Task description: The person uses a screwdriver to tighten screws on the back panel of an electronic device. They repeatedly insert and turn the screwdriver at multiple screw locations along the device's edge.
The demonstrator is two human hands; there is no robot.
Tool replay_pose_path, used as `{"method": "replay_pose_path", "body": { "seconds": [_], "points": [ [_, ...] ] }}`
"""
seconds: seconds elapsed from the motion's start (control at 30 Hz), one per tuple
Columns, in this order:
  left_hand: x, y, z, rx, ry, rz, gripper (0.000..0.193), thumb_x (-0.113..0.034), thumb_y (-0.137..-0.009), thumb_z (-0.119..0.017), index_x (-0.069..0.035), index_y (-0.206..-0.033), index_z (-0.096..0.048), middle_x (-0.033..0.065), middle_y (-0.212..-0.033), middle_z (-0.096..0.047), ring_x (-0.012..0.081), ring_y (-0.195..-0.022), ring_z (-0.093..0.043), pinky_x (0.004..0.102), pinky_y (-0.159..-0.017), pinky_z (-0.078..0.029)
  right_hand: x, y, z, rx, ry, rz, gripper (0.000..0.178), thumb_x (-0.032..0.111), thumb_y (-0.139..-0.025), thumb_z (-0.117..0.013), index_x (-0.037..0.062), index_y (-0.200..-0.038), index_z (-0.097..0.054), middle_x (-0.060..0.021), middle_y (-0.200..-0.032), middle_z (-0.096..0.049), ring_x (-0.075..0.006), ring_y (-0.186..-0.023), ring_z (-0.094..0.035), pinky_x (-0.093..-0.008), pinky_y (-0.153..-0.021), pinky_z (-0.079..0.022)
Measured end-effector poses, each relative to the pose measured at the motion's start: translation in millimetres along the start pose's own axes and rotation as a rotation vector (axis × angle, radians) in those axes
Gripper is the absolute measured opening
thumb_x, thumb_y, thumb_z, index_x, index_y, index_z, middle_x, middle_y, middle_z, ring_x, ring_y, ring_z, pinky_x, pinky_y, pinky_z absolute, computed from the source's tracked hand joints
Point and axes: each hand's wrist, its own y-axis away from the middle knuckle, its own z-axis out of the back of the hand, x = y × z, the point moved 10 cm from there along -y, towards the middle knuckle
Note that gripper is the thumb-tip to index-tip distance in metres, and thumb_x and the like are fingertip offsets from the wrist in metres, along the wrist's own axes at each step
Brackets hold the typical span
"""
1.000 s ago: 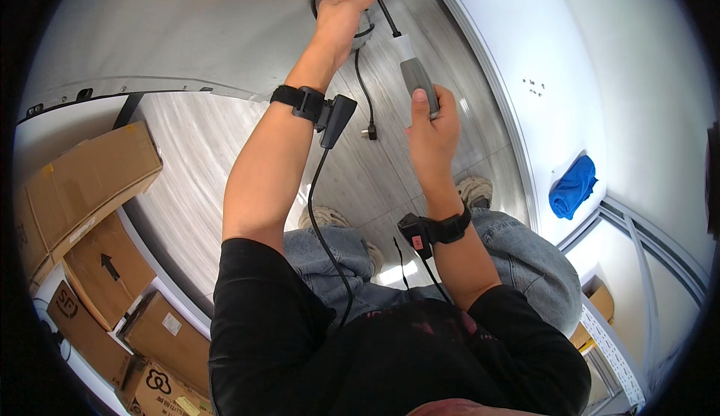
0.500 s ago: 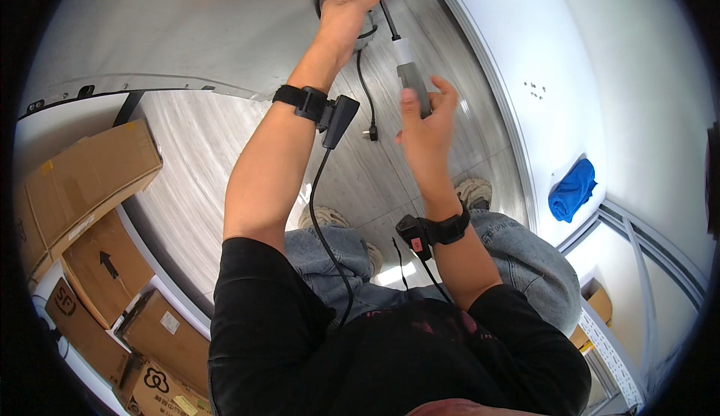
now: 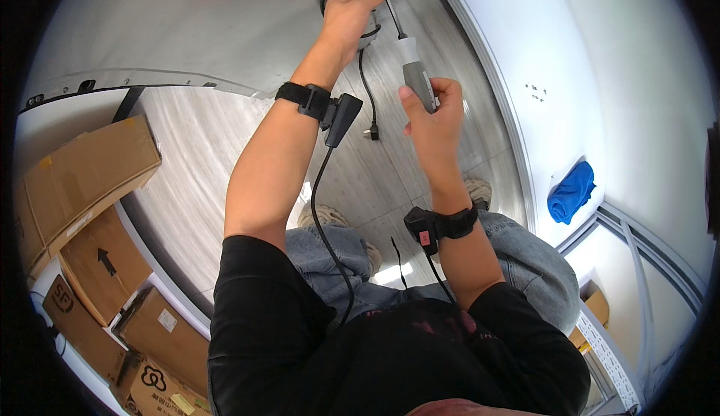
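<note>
A screwdriver (image 3: pixel 416 73) with a grey handle, pale collar and thin dark shaft points up and slightly left near the top. My right hand (image 3: pixel 439 120) is closed on the lower end of its handle, thumb on the left side. My left hand (image 3: pixel 351 18) reaches up beside a large grey metal panel (image 3: pixel 187 26), its thumb and fingers pinched at the shaft's upper part. The tip is hard to make out at the picture's upper edge. A black cable (image 3: pixel 365 78) with a plug hangs below my left hand.
Cardboard boxes (image 3: pixel 90 168) fill shelving at the left. To the right, a white wall (image 3: pixel 570 56) curves along the wood-look floor (image 3: pixel 187 146). A blue cloth (image 3: pixel 572 191) and several small screw-like pieces (image 3: pixel 535 92) lie on that white surface. Straps with black devices sit on both wrists.
My right hand has shifted slightly up and right, its fingers curling closer round the screwdriver handle. The handle has turned and leans a little further right. My left hand has barely moved.
</note>
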Motion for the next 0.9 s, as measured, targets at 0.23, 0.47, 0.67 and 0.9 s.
{"method": "replay_pose_path", "body": {
  "seconds": [0.23, 0.47, 0.67, 0.9],
  "points": [
    [-1.7, 0.2, 0.1, 0.01, 0.017, -0.005, 0.021, -0.03, -0.089, -0.058, -0.014, -0.096, -0.069, -0.0074, -0.094, -0.064, 0.005, -0.084, -0.046, 0.0243, -0.077, -0.029, 10.7, 2.2, -1.1, 0.0, 0.018, -0.128, 0.036, 0.027, -0.083, -0.067, -0.0018, -0.1, -0.053, -0.0096, -0.085, -0.057, -0.0201, -0.076, -0.054, -0.0342, -0.071, -0.045],
    [-2.4, 1.9, 1.0, 0.016, 0.027, 0.001, 0.021, -0.029, -0.089, -0.057, -0.014, -0.1, -0.068, -0.0071, -0.097, -0.065, 0.0043, -0.085, -0.046, 0.0234, -0.075, -0.028, -11.0, 0.3, -10.0, 0.168, -0.493, -0.356, 0.041, 0.025, -0.082, -0.069, 0.0011, -0.108, -0.048, -0.0095, -0.094, -0.053, -0.0136, -0.061, -0.053, -0.0251, -0.053, -0.046],
    [-1.7, 1.0, 1.5, 0.001, 0.043, 0.013, 0.022, -0.029, -0.09, -0.057, -0.016, -0.104, -0.068, -0.0062, -0.098, -0.065, 0.0039, -0.086, -0.047, 0.0235, -0.076, -0.027, 21.6, 0.5, 3.8, -0.073, -0.226, -0.033, 0.034, 0.018, -0.088, -0.062, -0.001, -0.111, -0.046, -0.0082, -0.087, -0.059, -0.0095, -0.053, -0.051, -0.0233, -0.049, -0.047],
    [-1.2, 0.9, 3.0, -0.011, 0.046, 0.014, 0.024, -0.029, -0.09, -0.057, -0.017, -0.107, -0.067, -0.0052, -0.098, -0.066, 0.0039, -0.086, -0.049, 0.0233, -0.077, -0.027, -5.8, -2.0, -8.5, 0.061, -0.588, -0.348, 0.036, 0.014, -0.082, -0.069, 0.0003, -0.106, -0.045, -0.0109, -0.097, -0.052, -0.0123, -0.061, -0.057, -0.0247, -0.049, -0.047]
  ]
}}
